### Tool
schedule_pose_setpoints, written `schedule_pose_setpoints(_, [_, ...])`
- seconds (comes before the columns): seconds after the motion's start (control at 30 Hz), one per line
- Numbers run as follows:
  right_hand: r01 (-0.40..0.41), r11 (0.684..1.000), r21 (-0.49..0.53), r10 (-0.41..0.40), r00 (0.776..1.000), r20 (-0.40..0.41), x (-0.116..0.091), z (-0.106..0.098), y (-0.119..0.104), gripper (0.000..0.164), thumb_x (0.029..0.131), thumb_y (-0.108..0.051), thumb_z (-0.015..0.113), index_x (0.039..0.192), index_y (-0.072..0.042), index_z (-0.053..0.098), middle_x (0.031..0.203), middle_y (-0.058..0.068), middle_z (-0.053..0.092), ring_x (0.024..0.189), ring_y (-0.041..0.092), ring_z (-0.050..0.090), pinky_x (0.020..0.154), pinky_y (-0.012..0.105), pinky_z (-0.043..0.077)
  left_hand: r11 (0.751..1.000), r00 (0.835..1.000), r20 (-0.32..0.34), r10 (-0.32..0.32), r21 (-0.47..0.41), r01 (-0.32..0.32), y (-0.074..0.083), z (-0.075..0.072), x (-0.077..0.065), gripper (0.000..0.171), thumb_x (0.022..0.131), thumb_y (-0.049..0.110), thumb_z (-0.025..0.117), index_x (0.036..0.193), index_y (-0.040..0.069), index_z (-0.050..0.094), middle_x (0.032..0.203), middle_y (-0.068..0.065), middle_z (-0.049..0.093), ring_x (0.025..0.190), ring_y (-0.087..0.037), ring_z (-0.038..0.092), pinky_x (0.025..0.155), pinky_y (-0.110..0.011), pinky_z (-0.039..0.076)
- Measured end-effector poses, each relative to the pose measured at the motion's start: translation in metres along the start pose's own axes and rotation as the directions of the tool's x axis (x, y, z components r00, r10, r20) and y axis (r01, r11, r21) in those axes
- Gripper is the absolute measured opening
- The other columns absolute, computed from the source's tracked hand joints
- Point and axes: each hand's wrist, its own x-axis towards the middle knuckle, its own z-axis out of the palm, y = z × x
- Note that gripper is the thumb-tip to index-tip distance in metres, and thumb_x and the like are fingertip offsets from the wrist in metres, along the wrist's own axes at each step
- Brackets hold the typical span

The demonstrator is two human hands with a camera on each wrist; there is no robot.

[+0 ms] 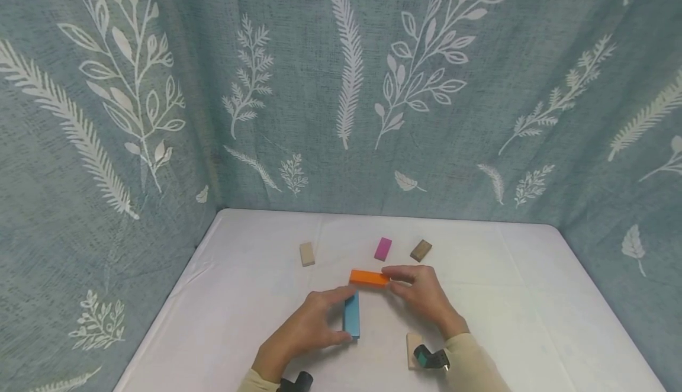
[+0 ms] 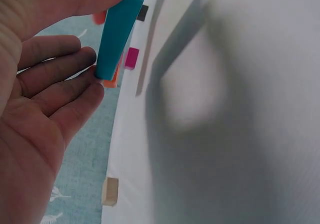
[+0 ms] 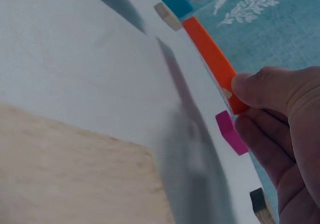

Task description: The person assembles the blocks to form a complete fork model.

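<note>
My left hand (image 1: 314,324) holds a blue block (image 1: 351,316) by its two ends, thumb at the near end and fingertips at the far end. With thumb and fingers, my right hand (image 1: 423,294) pinches the right end of an orange block (image 1: 369,278). The orange block lies crosswise just beyond the blue one's far end. In the wrist views, the blue block (image 2: 117,37) and the orange block (image 3: 212,59) appear raised, their shadows falling apart from them on the white cloth. Whether the two blocks touch cannot be told.
Farther back on the white table (image 1: 256,297) lie a pale wooden block (image 1: 307,254), a magenta block (image 1: 383,248) and a brown block (image 1: 421,250). Another light wooden block (image 1: 412,347) sits by my right wrist, partly covered by the wrist camera. A patterned curtain (image 1: 298,84) stands behind the table.
</note>
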Motion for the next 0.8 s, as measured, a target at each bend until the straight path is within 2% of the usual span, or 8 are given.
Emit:
schedule_pose_setpoints(0.17, [-0.046, 0.999, 0.008, 0.046, 0.999, 0.018, 0.000, 0.004, 0.000, 0.034, 0.094, -0.005, 0.083, 0.126, -0.015, 0.083, 0.126, -0.003, 0.082, 0.125, 0.023, 0.076, 0.109, 0.048, 0.060, 0.999, 1.000, 0.006, 0.029, 0.025, -0.029, 0.001, 0.004, 0.002, 0.085, 0.080, 0.014, 0.099, 0.155, 0.002, 0.060, 0.159, -0.015, 0.062, 0.148, -0.035, 0.059, 0.121, -0.052, 0.050])
schedule_pose_setpoints(0.3, [-0.073, 0.997, -0.008, 0.073, 0.997, 0.027, 0.000, 0.006, 0.000, 0.033, 0.095, -0.006, 0.083, 0.126, -0.016, 0.083, 0.127, -0.004, 0.082, 0.126, 0.023, 0.076, 0.110, 0.049, 0.060, 0.999, 1.000, 0.017, 0.026, 0.039, -0.027, 0.001, 0.009, 0.003, 0.085, 0.080, 0.015, 0.099, 0.154, 0.003, 0.060, 0.158, -0.014, 0.062, 0.148, -0.035, 0.060, 0.120, -0.051, 0.050])
schedule_pose_setpoints(0.8, [-0.042, 0.999, -0.022, 0.043, 0.997, 0.060, -0.001, 0.012, 0.004, 0.033, 0.093, -0.007, 0.086, 0.125, -0.015, 0.084, 0.124, -0.004, 0.083, 0.124, 0.023, 0.076, 0.110, 0.050, 0.060, 0.997, 0.996, 0.071, -0.050, 0.068, 0.045, 0.008, 0.021, 0.006, 0.086, 0.079, 0.021, 0.101, 0.155, 0.013, 0.062, 0.159, -0.002, 0.063, 0.147, -0.028, 0.061, 0.120, -0.050, 0.051])
